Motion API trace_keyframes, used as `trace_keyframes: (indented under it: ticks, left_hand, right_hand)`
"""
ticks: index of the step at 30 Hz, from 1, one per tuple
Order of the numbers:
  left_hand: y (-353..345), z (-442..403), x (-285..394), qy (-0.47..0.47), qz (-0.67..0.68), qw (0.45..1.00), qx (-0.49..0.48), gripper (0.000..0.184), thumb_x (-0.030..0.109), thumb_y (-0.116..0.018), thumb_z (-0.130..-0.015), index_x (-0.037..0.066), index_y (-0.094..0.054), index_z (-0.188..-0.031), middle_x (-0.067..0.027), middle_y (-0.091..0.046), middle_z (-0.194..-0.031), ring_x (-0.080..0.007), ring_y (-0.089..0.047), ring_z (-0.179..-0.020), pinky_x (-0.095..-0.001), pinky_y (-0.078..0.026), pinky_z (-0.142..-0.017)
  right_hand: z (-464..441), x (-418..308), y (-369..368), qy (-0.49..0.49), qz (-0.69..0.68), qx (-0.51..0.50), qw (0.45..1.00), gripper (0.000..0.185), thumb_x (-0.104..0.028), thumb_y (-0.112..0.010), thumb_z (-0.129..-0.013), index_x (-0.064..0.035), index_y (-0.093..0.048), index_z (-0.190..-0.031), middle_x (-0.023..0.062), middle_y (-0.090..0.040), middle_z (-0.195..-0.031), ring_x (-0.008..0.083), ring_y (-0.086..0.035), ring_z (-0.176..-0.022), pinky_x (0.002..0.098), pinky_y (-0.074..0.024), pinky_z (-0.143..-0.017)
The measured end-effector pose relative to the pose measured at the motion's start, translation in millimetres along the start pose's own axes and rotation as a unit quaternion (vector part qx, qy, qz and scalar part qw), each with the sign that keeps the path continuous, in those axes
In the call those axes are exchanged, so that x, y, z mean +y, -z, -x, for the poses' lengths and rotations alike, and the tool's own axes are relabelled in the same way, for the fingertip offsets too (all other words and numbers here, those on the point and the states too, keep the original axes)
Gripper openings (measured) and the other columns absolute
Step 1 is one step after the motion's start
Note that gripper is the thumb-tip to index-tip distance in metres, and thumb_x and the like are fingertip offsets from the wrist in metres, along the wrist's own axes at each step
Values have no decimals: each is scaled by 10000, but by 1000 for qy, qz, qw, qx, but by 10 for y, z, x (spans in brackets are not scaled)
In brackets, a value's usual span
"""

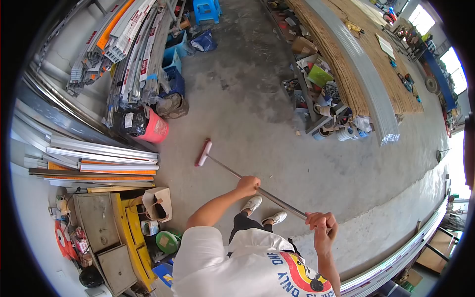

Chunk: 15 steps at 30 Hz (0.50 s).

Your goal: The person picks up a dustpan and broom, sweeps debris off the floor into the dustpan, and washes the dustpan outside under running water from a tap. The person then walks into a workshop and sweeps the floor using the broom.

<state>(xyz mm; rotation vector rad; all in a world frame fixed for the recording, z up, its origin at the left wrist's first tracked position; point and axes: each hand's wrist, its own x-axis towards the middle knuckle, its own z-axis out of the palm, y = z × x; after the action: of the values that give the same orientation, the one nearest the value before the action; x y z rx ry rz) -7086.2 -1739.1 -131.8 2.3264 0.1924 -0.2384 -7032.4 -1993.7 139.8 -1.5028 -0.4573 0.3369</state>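
Fingers of the left hand (248, 185) were clenched round the metal pole (230, 171) of a broom, part of the way along it. Fingers of the right hand (322, 225) were curled round the pole near its upper end, close to the body, with the thumb laid against them. The pole slanted between the two hands and on past the left one to the broom head (203, 152), whitish on one side and reddish on the other, which lay out in front on the grey concrete floor (257, 123). White shoes (275, 218) stood on the floor below the pole, and a white shirt (237, 262) with a printed picture covered the body.

Ahead and to the left of the broom head were a pink bucket (156, 127) and, beside it, a black bag (134, 121). Long metal bars (106, 161) were stacked to the left, with a yellow cabinet (134, 232) nearer the body and an open cardboard box (157, 204) just beside it. Further ahead stood a blue stool (207, 10). Ahead to the right, a bundle of metal strips (363, 69) lay lengthwise on a wooden board (391, 84), above shelves crowded with containers.
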Motion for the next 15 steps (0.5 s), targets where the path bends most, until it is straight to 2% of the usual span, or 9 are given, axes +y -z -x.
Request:
trace_keyframes:
  ticks: [2,4,7,10,13,15]
  left_hand:
    - [-196,-211,239,-28,15,999,10,106,90,-590,-603,99,-607,-707,-120,-611,-710,-315,-590,-707,-433,-448,-606]
    - [-444,-500,646,-68,34,997,-2,104,85,-585,-594,115,-598,-693,-108,-610,-701,-314,-588,-700,-427,-449,-598]
    - [-973,-928,1394,-120,47,990,-55,97,90,-580,-603,120,-591,-695,-97,-606,-688,-317,-588,-701,-429,-450,-603]
    - [-1345,-1082,2272,-180,97,973,-110,70,97,-577,-631,117,-587,-697,-103,-607,-696,-315,-591,-723,-434,-452,-625]
    - [-1801,-1170,2880,-223,124,949,-185,63,92,-582,-642,104,-584,-704,-111,-608,-714,-309,-594,-753,-429,-454,-637]
    - [-1904,-1134,3225,-229,131,936,-234,71,89,-589,-643,98,-585,-714,-111,-611,-725,-307,-594,-761,-427,-454,-635]
  right_hand:
    - [64,-65,151,6,21,19,1000,328,-246,-391,-942,-47,-408,-682,66,-493,-565,181,-529,-589,448,-448,-790]
    - [136,-210,443,25,48,78,995,329,-245,-393,-941,-54,-400,-673,56,-477,-539,174,-519,-560,446,-446,-787]
    - [290,-539,885,41,83,190,977,338,-247,-401,-938,-71,-384,-650,38,-438,-484,159,-486,-490,446,-442,-776]
    - [515,-839,1200,79,148,255,952,337,-242,-436,-922,-87,-372,-631,17,-389,-449,133,-433,-432,435,-438,-757]
    - [729,-1004,1460,104,183,285,935,337,-241,-446,-917,-90,-372,-625,8,-367,-435,121,-412,-415,427,-434,-754]
    - [818,-1112,1564,112,213,303,922,371,-306,-463,-910,-91,-377,-621,2,-351,-423,107,-395,-401,422,-429,-751]
